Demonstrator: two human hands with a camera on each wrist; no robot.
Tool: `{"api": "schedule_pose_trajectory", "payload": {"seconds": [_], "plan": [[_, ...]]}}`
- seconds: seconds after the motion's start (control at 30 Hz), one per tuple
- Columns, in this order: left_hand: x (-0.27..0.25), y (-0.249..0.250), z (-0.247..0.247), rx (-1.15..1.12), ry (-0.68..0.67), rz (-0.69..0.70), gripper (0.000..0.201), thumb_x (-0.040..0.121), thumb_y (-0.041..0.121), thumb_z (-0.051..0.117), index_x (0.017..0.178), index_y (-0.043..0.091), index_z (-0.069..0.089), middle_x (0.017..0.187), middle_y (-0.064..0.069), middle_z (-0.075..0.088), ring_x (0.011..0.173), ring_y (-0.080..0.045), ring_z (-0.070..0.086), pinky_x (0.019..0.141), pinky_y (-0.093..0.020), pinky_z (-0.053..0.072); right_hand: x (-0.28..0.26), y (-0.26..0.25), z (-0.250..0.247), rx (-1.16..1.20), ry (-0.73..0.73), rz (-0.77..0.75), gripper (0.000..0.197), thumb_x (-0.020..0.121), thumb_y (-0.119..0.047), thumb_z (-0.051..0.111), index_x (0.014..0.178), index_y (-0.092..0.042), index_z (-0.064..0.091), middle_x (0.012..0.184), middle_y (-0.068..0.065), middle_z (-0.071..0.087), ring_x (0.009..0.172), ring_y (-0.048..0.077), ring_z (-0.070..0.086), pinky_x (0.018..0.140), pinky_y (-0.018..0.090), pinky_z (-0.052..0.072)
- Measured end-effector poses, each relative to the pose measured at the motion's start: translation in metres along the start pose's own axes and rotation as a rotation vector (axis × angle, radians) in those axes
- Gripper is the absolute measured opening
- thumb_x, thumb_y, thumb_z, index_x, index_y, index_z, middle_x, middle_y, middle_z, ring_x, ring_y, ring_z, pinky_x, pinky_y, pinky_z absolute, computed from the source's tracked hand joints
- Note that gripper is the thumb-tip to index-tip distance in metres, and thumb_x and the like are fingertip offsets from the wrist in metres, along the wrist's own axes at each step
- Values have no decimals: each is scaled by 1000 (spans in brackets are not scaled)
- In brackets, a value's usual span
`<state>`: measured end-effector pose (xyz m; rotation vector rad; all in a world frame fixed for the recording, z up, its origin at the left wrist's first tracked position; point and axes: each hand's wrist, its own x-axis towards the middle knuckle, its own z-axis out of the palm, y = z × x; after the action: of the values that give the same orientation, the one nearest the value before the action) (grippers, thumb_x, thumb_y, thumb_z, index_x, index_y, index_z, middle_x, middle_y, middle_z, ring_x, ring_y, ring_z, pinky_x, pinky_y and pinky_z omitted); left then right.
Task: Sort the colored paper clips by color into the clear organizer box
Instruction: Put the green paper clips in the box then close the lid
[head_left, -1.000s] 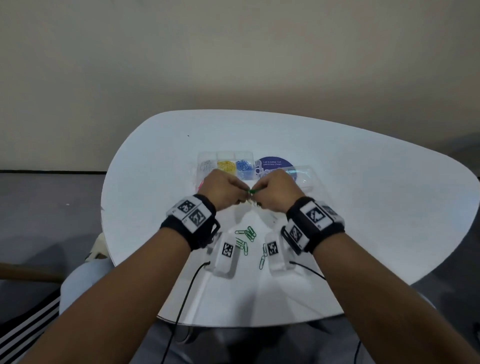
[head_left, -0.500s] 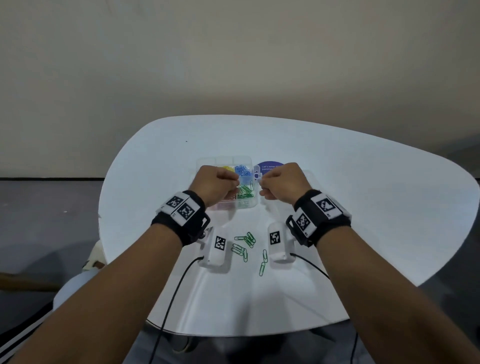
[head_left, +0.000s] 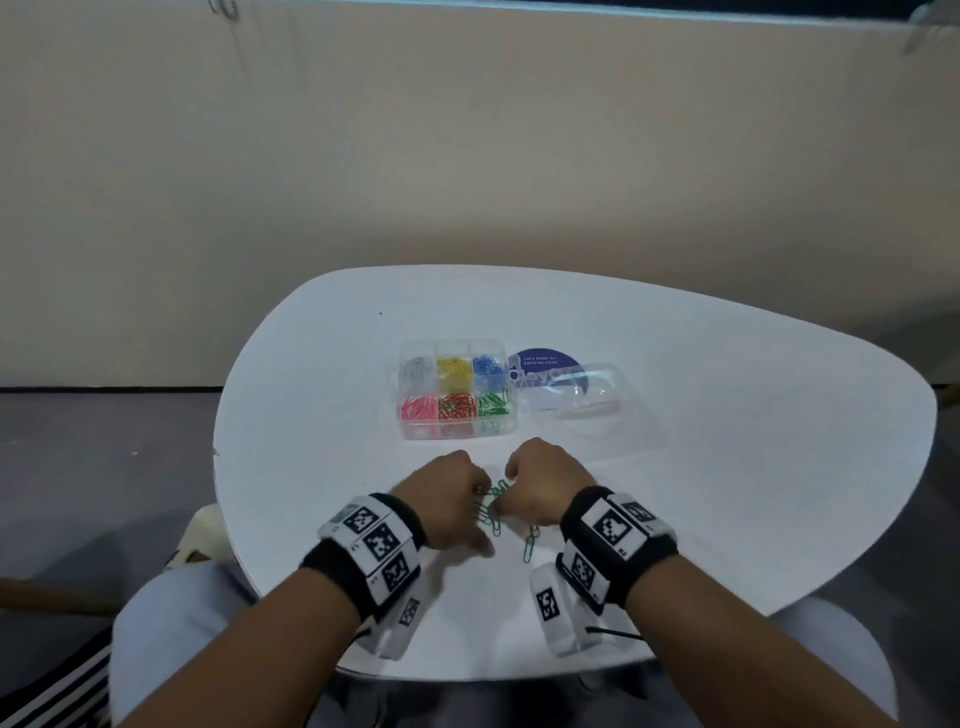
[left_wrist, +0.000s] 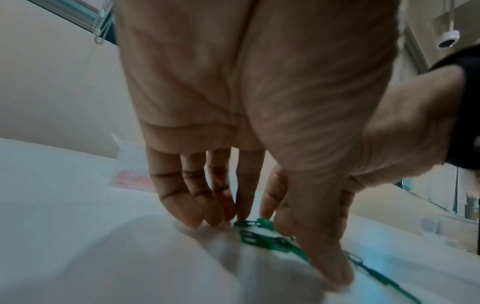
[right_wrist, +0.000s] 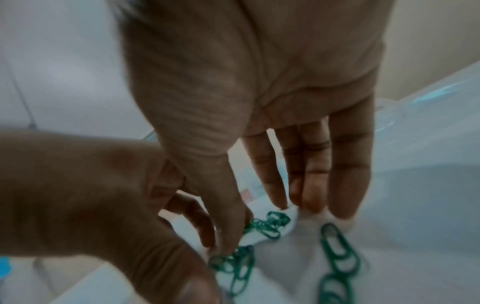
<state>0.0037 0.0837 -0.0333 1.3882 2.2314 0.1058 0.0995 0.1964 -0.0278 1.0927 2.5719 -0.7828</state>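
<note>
— A plain beige wall behind a rounded white table (head_left: 675, 415). Where are the clips?

— The last green paper clips (head_left: 493, 512) lie near the table's front edge, between the two hands. The clear organizer box (head_left: 511, 428) sits further in, toward the middle, its green compartment at the front right corner.

— And the hands?

— The left hand (head_left: 447, 501) and right hand (head_left: 540, 488) both reach down with fingers extended, tips at the clips. Neither has clearly pinched one.

— How will they handle?

— Likely light, stiff, slick wire lying flat and inclined to tangle. Pinch one by a looped end, or slide it first.
</note>
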Motion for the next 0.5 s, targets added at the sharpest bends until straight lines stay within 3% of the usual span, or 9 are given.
{"api": "schedule_pose_trajectory", "payload": {"seconds": [0.07,0.1,0.23,0.4,0.5], "plan": [[4,4,6,-11,78,-24,50,63,46,86,94,12,69,97,-4,57,88,-22,57,80,-38,51,-2,-4,6,-63,45,-1,35,70,-31,83,86,-15,57,83,3,62,80,23,62,62,28,46],[6,6,8,-26,111,-38,47,63,45,86,92,12,70,94,-5,59,86,-22,58,77,-36,52,0,-5,9,-87,76,-2,32,71,-30,81,84,-14,56,83,4,62,80,24,62,61,28,45],[11,6,15,-62,178,-63,32,69,36,83,90,13,76,90,-6,69,83,-23,63,72,-31,51,5,-6,15,-63,153,-8,19,77,-17,74,94,-11,68,95,8,71,89,27,67,71,30,53],[11,-1,15,-100,213,-40,22,79,23,75,100,17,78,98,-1,74,93,-20,66,79,-27,50,6,-2,16,-61,123,-42,19,78,-11,68,96,-10,70,98,9,71,92,28,67,80,36,57],[9,0,15,-75,226,-37,18,82,12,66,92,20,79,94,-2,75,88,-21,67,78,-29,53,6,-2,15,-70,77,-48,20,77,-8,67,98,-8,68,98,11,70,92,29,67,80,36,57]]}}
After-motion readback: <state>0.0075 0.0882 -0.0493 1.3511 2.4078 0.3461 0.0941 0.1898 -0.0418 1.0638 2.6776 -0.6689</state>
